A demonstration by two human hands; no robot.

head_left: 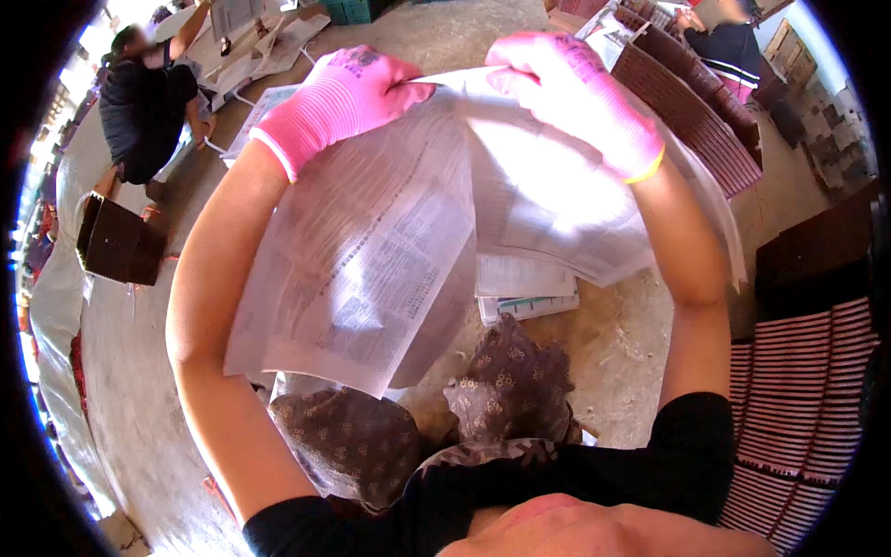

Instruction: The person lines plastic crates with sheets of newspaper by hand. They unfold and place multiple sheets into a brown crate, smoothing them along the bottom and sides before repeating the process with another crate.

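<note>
Both hands are raised in pink knitted gloves. My left hand (365, 94) pinches the top edge of a large newspaper sheet (355, 250) between thumb and fingers. A short way to the right, my right hand (550, 90) grips the same upper edge. The sheet hangs down from both hands, creased near the middle, with bright light on its right part. Below it, on the concrete floor, lies a pile of printed papers (525, 285), partly covered by the hanging sheet. My knees in patterned dark cloth (511, 376) show beneath.
A person in black (143, 111) crouches at the left, near a brown box (122, 240) and scattered papers (292, 45). At the right stand brown slatted crates (689, 104) with another person (724, 45) behind. A tall stack of striped, layered pieces (800, 411) rises close on my right.
</note>
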